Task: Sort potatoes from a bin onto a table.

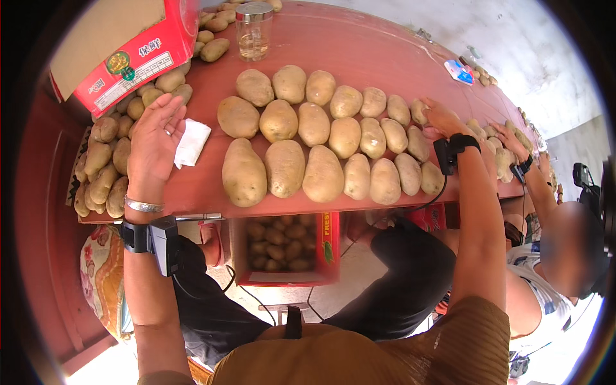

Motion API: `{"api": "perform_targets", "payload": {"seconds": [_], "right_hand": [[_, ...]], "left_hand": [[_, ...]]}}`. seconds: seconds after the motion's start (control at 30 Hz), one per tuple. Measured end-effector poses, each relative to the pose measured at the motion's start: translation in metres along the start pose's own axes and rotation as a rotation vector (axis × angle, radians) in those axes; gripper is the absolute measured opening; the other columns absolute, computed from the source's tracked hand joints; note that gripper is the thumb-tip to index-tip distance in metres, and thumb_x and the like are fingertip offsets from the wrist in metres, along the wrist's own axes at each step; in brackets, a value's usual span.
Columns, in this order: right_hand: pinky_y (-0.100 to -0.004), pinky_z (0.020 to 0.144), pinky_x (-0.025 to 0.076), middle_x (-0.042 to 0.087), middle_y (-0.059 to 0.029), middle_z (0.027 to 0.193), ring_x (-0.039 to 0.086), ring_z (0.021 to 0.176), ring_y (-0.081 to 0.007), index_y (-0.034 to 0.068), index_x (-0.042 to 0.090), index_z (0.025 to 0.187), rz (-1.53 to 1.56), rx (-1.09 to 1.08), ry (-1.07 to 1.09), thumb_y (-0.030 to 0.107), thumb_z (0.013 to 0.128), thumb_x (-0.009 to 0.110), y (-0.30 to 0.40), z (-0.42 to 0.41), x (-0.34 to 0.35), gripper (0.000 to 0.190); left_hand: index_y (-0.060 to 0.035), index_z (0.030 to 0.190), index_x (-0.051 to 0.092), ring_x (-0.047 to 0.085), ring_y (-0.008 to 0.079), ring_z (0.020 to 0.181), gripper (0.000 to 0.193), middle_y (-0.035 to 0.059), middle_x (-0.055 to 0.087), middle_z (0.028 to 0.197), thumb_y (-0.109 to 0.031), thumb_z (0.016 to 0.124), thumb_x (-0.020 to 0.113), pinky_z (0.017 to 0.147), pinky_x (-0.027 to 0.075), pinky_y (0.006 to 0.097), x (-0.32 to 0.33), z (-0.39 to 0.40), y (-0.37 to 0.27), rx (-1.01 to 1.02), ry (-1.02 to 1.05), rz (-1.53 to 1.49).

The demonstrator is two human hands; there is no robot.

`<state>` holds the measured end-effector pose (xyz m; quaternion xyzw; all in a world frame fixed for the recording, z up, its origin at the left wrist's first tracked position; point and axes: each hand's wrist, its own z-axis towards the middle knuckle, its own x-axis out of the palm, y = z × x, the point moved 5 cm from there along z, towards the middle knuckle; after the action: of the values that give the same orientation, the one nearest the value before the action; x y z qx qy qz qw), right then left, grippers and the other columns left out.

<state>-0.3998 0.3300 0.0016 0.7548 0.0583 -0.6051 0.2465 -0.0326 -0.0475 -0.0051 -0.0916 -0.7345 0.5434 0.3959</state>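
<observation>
Three rows of potatoes [314, 125] lie on the red tabletop [365, 53], with larger ones at the left and smaller ones at the right. My right hand [440, 118] reaches to the far-right end of the back row, its fingertips at a small potato [418, 111]; whether it grips it I cannot tell. At the left, my left hand [159, 137] is raised with palm turned up and fingers apart, holding nothing. It hovers between a heap of potatoes [103, 166] and a folded white tissue [192, 143].
A red cardboard box [139, 62] leans over the heap. Behind the rows stands a lidded glass jar [253, 41] with liquid. Under the table edge is a box of potatoes [328, 250]. A co-worker's hand [512, 142] is among other potatoes at the right.
</observation>
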Motion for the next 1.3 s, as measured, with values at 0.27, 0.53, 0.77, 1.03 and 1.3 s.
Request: {"api": "perform_targets", "payload": {"seconds": [0.27,0.53,0.77,1.03,1.3], "right_hand": [[-0.029,0.063,0.046,0.055,-0.0048,0.088,0.053,0.075,-0.0143,0.012,0.043,0.121,0.136,-0.062,0.045,0.014,0.078,0.05,-0.011,0.016,0.01,0.044],[-0.0292,0.065,0.045,0.053,-0.003,0.09,0.05,0.074,-0.0122,0.022,0.041,0.124,0.451,0.219,0.279,0.015,0.08,0.048,-0.022,0.02,0.021,0.045],[-0.0324,0.071,0.044,0.046,-0.006,0.108,0.048,0.085,-0.0152,0.02,0.044,0.122,-0.047,0.0,0.032,0.019,0.082,0.047,0.022,-0.029,-0.019,0.04],[-0.024,0.069,0.047,0.059,-0.0053,0.09,0.057,0.082,-0.0114,0.003,0.054,0.102,0.519,-0.306,0.773,0.015,0.083,0.054,0.149,-0.227,0.048,0.023],[-0.0302,0.062,0.042,0.055,-0.0093,0.073,0.052,0.07,-0.0199,0.006,0.055,0.073,-0.759,-1.439,0.23,0.008,0.07,0.052,0.137,-0.217,0.331,0.005]], "left_hand": [[-0.0013,0.11,0.047,0.052,0.0206,0.098,0.029,0.0106,0.056,0.107,-0.01,0.083,0.052,0.083,0.042,0.0306,-0.008,0.003,-0.001,0.037,-0.008,-0.031],[-0.007,0.098,0.052,0.055,0.0148,0.081,0.016,0.0035,0.059,0.09,-0.011,0.082,0.054,0.073,0.042,0.0241,-0.004,-0.003,-0.008,0.037,0.092,-0.022],[-0.0065,0.097,0.054,0.056,0.013,0.081,0.015,0.0035,0.06,0.09,-0.01,0.082,0.053,0.068,0.044,0.0228,-0.005,-0.004,-0.015,0.052,0.181,-0.041],[-0.0071,0.079,0.051,0.052,0.0107,0.067,0.004,0.0013,0.054,0.071,-0.008,0.08,0.056,0.062,0.042,0.021,-0.031,0.005,-0.019,0.104,0.136,-0.062],[-0.0077,0.088,0.052,0.056,0.0147,0.081,0.007,0.0037,0.06,0.087,-0.011,0.082,0.052,0.07,0.042,0.0229,-0.05,0.001,-0.024,0.15,0.114,-0.013]]}}
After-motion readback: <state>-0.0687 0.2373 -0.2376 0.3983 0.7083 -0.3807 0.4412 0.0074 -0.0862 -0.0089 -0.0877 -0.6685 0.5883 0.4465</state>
